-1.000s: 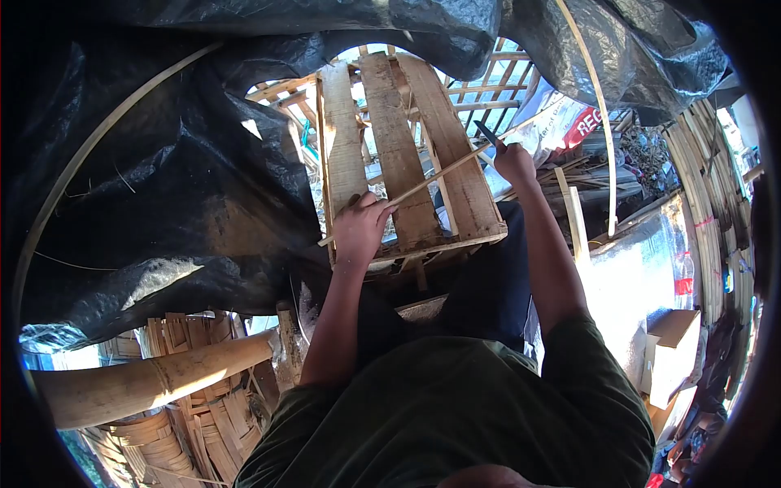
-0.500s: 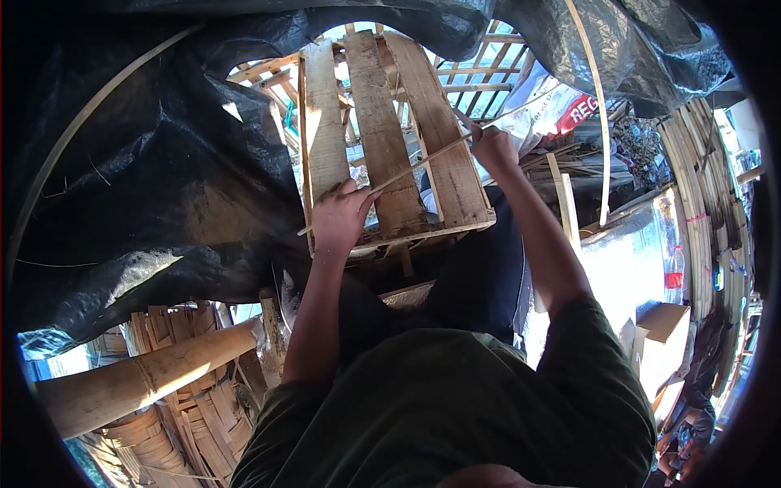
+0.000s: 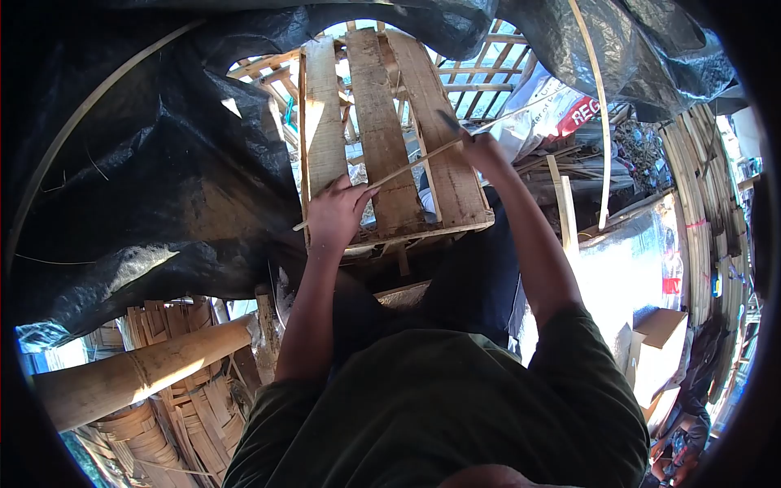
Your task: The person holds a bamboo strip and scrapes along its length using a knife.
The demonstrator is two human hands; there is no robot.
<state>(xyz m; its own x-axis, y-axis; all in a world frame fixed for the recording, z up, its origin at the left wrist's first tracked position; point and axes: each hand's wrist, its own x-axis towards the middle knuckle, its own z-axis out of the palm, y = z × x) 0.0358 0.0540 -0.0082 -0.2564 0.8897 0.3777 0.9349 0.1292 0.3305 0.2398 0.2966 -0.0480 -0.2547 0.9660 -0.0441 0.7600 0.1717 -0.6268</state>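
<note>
A long thin bamboo strip (image 3: 413,165) slants across a slatted wooden crate (image 3: 382,146) in front of me. My left hand (image 3: 335,213) is closed around the strip near its lower left end, over the crate's near left part. At the crate's right side, my right hand (image 3: 486,153) is closed on a knife, whose handle is hidden in the fist. The knife's dark blade (image 3: 448,121) points up and left, close to the strip. Past my right hand, the strip runs on toward a printed white sack (image 3: 533,110).
Black plastic sheeting (image 3: 163,163) hangs at the left and overhead. A thick bamboo pole (image 3: 146,374) lies at lower left beside split bamboo. Bundled bamboo slats (image 3: 695,211) stand at the right, near a cardboard box (image 3: 657,337). Part of another person (image 3: 691,439) shows at lower right.
My right hand has shifted slightly left, and the knife's blade now shows more clearly, farther left over the crate's right slat. My left hand has barely moved, still on the strip.
</note>
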